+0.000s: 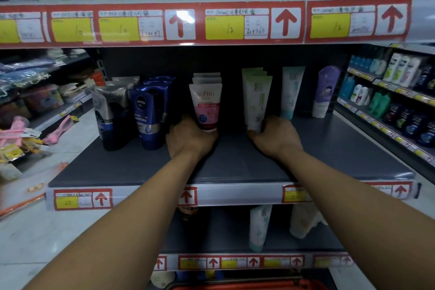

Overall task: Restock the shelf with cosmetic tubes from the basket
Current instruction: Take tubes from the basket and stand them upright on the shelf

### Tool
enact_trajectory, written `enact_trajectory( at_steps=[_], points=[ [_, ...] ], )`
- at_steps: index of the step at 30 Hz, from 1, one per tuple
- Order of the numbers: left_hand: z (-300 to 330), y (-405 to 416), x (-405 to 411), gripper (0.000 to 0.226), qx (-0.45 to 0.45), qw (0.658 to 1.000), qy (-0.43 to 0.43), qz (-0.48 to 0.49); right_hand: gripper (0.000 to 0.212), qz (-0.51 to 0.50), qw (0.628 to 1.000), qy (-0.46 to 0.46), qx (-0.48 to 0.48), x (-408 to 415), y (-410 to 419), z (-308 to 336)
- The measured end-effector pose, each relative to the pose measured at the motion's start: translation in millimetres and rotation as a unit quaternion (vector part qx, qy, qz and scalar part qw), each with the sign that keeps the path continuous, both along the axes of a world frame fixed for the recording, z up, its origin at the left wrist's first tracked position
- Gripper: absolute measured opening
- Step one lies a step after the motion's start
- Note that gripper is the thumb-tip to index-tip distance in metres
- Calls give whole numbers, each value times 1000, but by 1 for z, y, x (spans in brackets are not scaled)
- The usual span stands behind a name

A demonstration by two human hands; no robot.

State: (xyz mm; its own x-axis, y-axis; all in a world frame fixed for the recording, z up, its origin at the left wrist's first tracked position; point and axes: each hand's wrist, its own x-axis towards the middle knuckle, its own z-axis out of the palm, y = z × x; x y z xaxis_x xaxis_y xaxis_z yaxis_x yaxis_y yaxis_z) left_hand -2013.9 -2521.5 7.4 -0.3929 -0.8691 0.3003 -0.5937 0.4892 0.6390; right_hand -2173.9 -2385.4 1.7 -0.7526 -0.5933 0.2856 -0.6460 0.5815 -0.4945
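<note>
Reaching over the red basket (247, 286) at your feet, you have both arms stretched onto the grey shelf (235, 162). Your left hand (188, 139) curls round the base of the pink Softta tube (206, 106), which stands upright at the front of its row. Just right of that tube, your right hand (275, 135) grips the bottom of a pale green tube (256, 101). Left of the Softta tube stand blue Nivea tubes (150, 110); farther right, a purple bottle (326, 92).
</note>
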Motion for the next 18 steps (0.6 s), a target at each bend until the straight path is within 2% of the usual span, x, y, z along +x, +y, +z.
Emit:
enact_trajectory(
  at_steps=[4,11,18],
  points=[
    [0,-1,0,65,-4,1000,-3,-4,40,2,1000,7,1,-4,-2,-2],
    [-3,-6,-3,61,-11,1000,-16,-4,50,-1,1000,9,2,-9,-5,-7],
    [-6,-9,-3,65,-16,1000,-16,-9,51,-1,1000,11,6,-12,-6,-8]
  ],
)
